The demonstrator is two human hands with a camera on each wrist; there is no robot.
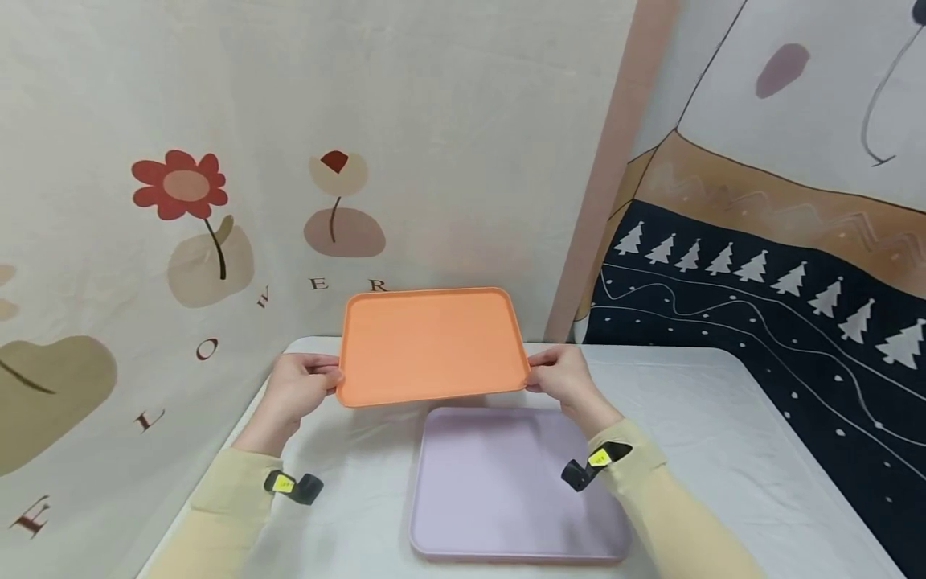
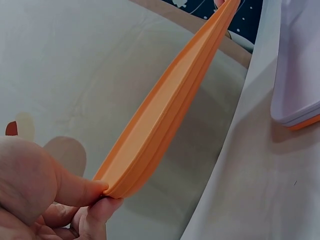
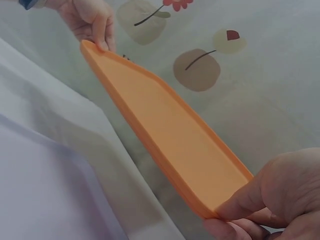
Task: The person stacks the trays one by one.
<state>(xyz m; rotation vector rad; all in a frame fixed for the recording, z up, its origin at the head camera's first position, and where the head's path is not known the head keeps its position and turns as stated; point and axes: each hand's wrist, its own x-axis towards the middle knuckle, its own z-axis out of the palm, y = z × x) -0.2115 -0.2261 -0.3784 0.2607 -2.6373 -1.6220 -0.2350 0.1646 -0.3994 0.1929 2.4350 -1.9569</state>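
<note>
An orange rectangular tray (image 1: pixel 434 346) is held up above the table, tilted so that its inner face shows in the head view. My left hand (image 1: pixel 298 388) pinches its left end, thumb on the rim and fingers beneath. At the opposite end my right hand (image 1: pixel 567 379) grips the rim the same way, as the right wrist view shows. Below and nearer to me, a lilac tray (image 1: pixel 506 482) lies flat on the table. Under its corner, an orange edge (image 2: pixel 306 123) peeks out in the left wrist view.
The table (image 1: pixel 694 434) has a white cover. Behind it hangs a pale cloth (image 1: pixel 463 145) printed with flowers and letters. To the right is a dark cloth (image 1: pixel 723 314) with white trees. Each sleeve carries a small black wrist camera (image 1: pixel 292 486).
</note>
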